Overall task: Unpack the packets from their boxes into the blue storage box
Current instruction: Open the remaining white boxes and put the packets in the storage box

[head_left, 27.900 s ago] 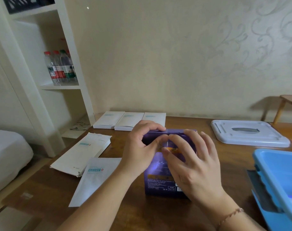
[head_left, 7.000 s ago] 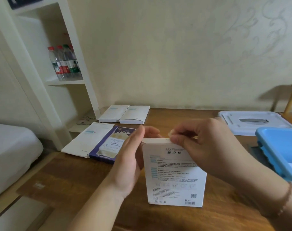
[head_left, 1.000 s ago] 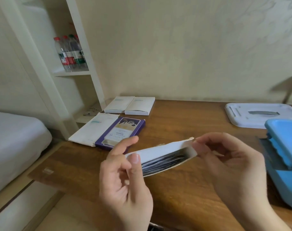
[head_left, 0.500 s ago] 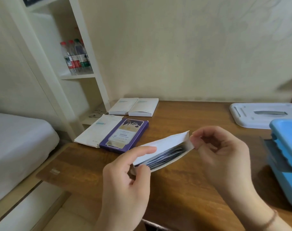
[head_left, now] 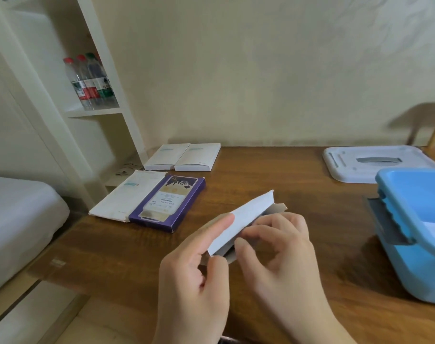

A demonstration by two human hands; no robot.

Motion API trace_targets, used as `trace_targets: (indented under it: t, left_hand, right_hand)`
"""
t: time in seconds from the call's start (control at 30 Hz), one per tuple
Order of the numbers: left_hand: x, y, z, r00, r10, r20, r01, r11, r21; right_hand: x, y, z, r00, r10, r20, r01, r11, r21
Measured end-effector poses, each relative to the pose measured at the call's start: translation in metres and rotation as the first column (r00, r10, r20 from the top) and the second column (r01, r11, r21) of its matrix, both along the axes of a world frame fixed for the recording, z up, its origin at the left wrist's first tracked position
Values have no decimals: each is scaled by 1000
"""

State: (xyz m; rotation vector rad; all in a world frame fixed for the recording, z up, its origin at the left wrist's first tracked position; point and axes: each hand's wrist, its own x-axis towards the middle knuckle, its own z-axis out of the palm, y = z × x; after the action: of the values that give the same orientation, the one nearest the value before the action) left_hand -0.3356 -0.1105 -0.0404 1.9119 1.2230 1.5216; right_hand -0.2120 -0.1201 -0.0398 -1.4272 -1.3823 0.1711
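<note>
I hold a flat white box (head_left: pixel 243 217) in the air over the wooden table (head_left: pixel 273 175), its open end toward me. My left hand (head_left: pixel 199 276) grips its near left corner between thumb and fingers. My right hand (head_left: pixel 278 247) has its fingers curled at the box's open mouth, over the dark packets (head_left: pixel 230 254) inside. The blue storage box (head_left: pixel 415 229) stands open at the table's right edge. A flattened purple box (head_left: pixel 169 202) and a flattened white box (head_left: pixel 127 194) lie at the left.
Two more white boxes (head_left: pixel 184 156) lie side by side at the table's back left. The storage box's white lid (head_left: pixel 365 162) rests at the back right. A white shelf with water bottles (head_left: pixel 89 80) stands on the left, with a bed (head_left: pixel 15 219) beside it.
My right hand has moved from the box's right end to its open mouth and now covers the packets. The box is tilted more steeply, its right end higher.
</note>
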Motion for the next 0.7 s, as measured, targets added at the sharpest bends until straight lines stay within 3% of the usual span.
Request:
trace_targets:
  t: [0.07, 0.27, 0.53, 0.7]
  left_hand:
    - [1, 0, 0, 1000, 17, -16, -17, 1000, 14]
    - [4, 0, 0, 995, 64, -78, -64, 998, 4]
    - [11, -3, -2, 990, 31, -134, -25, 999, 48]
    - [13, -3, -6, 983, 71, -166, -56, 994, 97]
  right_hand:
    - [3, 2, 3, 995, 35, -94, -39, 998, -41]
    - [18, 4, 5, 980, 108, -167, -141, 969, -201]
    - [14, 9, 2, 997, 73, -32, -79, 965, -251]
    - [6, 13, -4, 997, -34, 72, 49, 974, -221]
